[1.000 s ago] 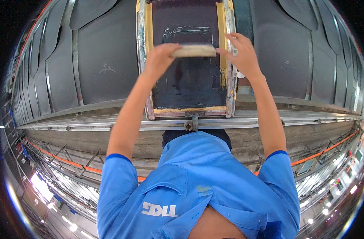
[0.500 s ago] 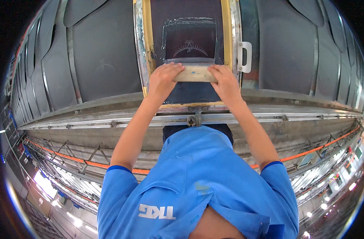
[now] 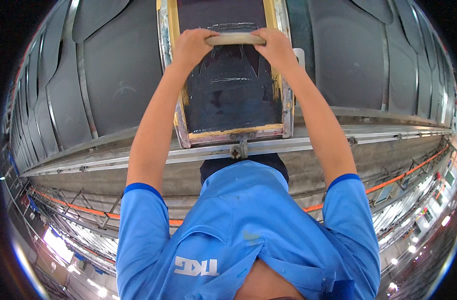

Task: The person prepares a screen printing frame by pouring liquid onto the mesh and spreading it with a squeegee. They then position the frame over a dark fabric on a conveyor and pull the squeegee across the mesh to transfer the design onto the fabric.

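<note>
My left hand (image 3: 192,46) and my right hand (image 3: 272,46) grip the two ends of a pale wooden squeegee (image 3: 233,39), held crosswise over the far half of a screen-printing frame (image 3: 288,115). The dark screen (image 3: 231,97) inside it has yellow-taped margins, with streaks of ink around and below the squeegee. A white handle (image 3: 299,59) sits on the frame's right side, partly behind my right hand.
Dark grey flat pieces (image 3: 121,75) lie along the long bench to the left, more (image 3: 348,75) to the right. A metal rail (image 3: 308,137) runs along the near edge. An orange bar (image 3: 396,177) runs through metal framework at the image's lower sides.
Over the last half second both hands and the squeegee have moved from the near half of the screen to its far half. A second ago my right hand's fingers were looser on the squeegee.
</note>
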